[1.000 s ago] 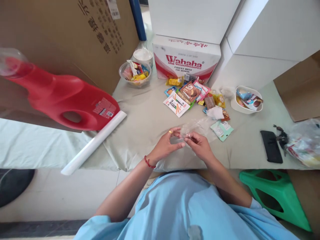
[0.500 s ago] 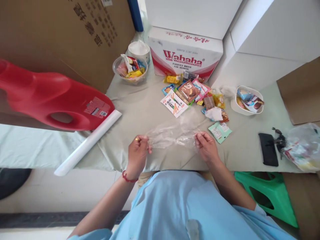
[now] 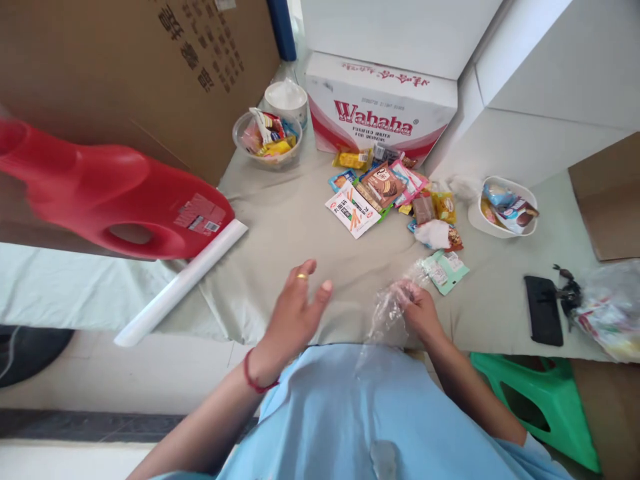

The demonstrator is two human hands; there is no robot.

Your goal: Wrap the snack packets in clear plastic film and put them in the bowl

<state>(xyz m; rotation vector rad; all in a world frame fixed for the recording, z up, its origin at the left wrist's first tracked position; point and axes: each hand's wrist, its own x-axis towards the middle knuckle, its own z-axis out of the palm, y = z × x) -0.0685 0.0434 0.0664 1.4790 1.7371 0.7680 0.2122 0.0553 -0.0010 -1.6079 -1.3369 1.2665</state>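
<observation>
Clear plastic film (image 3: pixel 384 319), crumpled and see-through, hangs from my right hand (image 3: pixel 417 308), whose fingers are closed on it. Whether it is a bag or a loose sheet I cannot tell. Its upper end reaches a mint-green snack packet (image 3: pixel 450 272) on the table. My left hand (image 3: pixel 299 303), with a ring and a red wrist cord, is held over the table's front part, thumb and fingers apart, holding nothing. Beyond the hands lies a pile of wrapped snacks, with a white packet (image 3: pixel 353 209) and a brown packet (image 3: pixel 383 185) on top.
A red jug (image 3: pixel 125 193) and a white roll (image 3: pixel 183 283) lie at left. Behind stand a clear bowl of snacks (image 3: pixel 240 152), a white cup (image 3: pixel 286 95) and a Wahaha box (image 3: pixel 383 100). Rightward are a white tub (image 3: pixel 487 223), a black phone (image 3: pixel 543 311) and a plastic bag (image 3: pixel 613 310).
My left hand has let go of the plastic film and opened. The film, stretched between both hands before, now hangs bunched from my right hand. The view has shifted slightly.
</observation>
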